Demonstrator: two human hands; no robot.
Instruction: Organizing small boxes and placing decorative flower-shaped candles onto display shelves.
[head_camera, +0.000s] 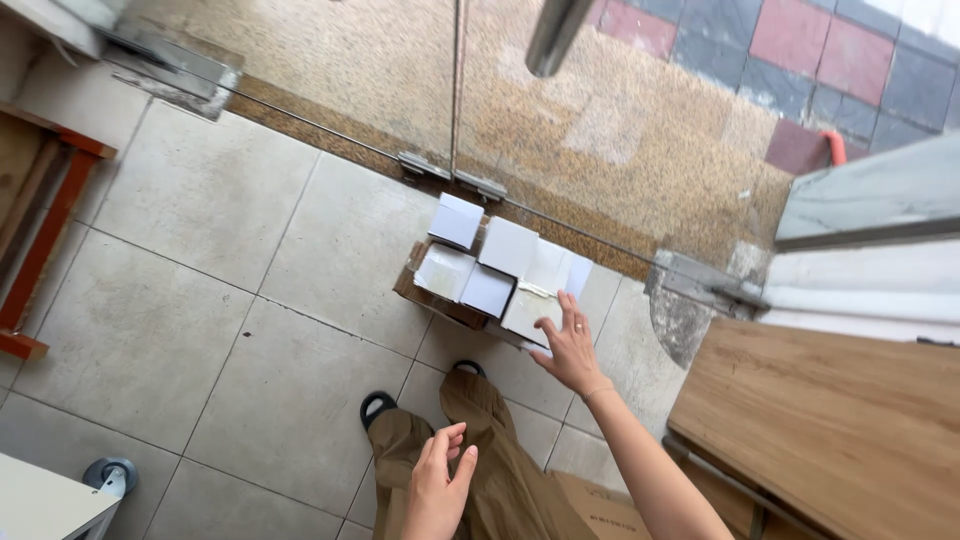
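White boxes (500, 265) are stacked on the floor (200, 300); likely light, crushable card, best gripped by opposite sides. Right hand (568, 350), fingers spread, touches the 5 o'clock box; left hand (437, 485) is empty, loosely curled.

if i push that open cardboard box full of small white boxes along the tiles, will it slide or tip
The cardboard box looks low and wide, so it would probably slide rather than tip. The white boxes stick up above its rim, loosely packed, so some may shift or topple. The right hand rests at one end; pushing there might turn it.
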